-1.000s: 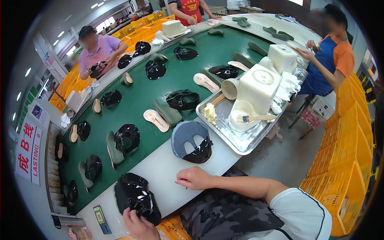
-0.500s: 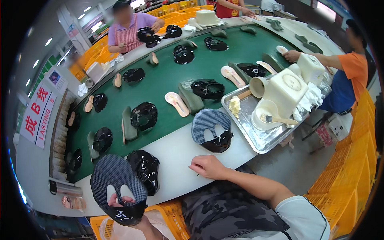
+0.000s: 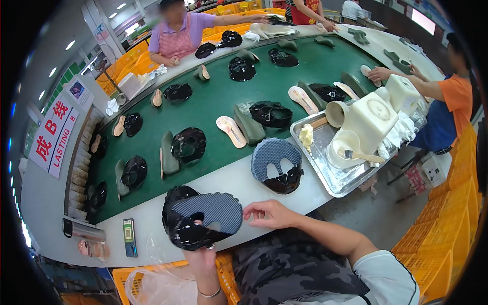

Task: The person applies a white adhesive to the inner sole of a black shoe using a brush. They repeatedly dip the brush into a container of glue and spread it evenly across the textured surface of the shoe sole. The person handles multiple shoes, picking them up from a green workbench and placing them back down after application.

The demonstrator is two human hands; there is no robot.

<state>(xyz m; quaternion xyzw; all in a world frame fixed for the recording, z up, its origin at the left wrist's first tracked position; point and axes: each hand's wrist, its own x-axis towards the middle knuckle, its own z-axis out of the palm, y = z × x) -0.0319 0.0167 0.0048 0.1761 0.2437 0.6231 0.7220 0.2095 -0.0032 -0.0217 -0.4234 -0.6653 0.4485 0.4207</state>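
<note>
Black upper (image 3: 225, 206) was held over the desk (image 3: 231, 184), left hand (image 3: 202, 262) pinching its edge from six o'clock, probably to keep the lining exposed. Right hand (image 3: 272, 214) hung just beside at three o'clock, fingers loosely spread. Shell looked glossy; lining, grey mesh.

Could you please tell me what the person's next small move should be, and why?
I would suggest closing the right hand on the nearest edge of the raised upper: the left hand alone seems to support it, while the right, loosely open, is right beside that edge and appears to hold nothing.
</note>
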